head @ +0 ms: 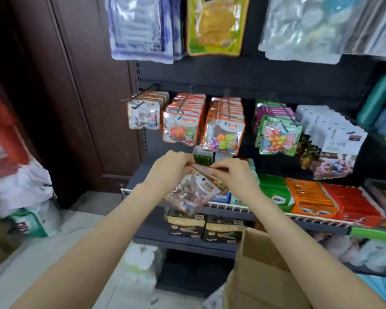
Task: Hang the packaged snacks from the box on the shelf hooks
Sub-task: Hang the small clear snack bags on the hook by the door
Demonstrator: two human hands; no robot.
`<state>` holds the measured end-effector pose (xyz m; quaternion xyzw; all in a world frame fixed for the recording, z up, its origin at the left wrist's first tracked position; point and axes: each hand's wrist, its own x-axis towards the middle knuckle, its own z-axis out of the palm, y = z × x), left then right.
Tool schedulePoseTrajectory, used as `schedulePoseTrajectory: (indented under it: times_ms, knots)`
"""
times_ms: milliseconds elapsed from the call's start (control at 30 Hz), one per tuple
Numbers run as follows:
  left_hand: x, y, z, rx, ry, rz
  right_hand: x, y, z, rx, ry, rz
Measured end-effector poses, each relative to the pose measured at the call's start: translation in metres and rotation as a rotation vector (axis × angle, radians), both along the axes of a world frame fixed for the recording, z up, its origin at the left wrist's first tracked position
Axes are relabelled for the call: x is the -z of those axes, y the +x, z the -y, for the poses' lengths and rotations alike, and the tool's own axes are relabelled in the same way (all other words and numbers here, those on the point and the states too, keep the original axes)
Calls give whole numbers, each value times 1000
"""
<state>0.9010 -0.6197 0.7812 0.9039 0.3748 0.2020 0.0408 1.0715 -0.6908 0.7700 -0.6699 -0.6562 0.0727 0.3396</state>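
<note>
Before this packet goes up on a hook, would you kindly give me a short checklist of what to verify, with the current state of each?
1. Packet held: ok. The left hand and right hand both pinch the top edge of the snack packet.
2. Hang hole clear of fingers: cannot tell; the fingers cover the top edge.
3. Matching hook chosen: ok. The leftmost hook carries similar packets.
4. Room on that hook: cannot tell.
5. Box within reach: ok. The cardboard box stands below the right arm.
</note>
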Motion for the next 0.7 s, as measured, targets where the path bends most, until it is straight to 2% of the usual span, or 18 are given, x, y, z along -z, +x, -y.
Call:
schedulePoseTrajectory:
  times_ms: [100,233,400,500,700]
  knots:
    - [-15,-35,-37,-27,-44,144,-13,-23,-39,20,49,-212]
    - [-25,-66,-84,-65,-72,280,-14,-47,-94,102,111,-369]
    - [-27,-84,-133,-95,-49,308,-20,-60,-144,252,172,-493]
    - [-26,-86,-151,-63,-23,294,-22,-55,-163,331,190,-482]
    - [-24,-82,-167,-54,-53,326,-21,-51,-178,408,215,-262]
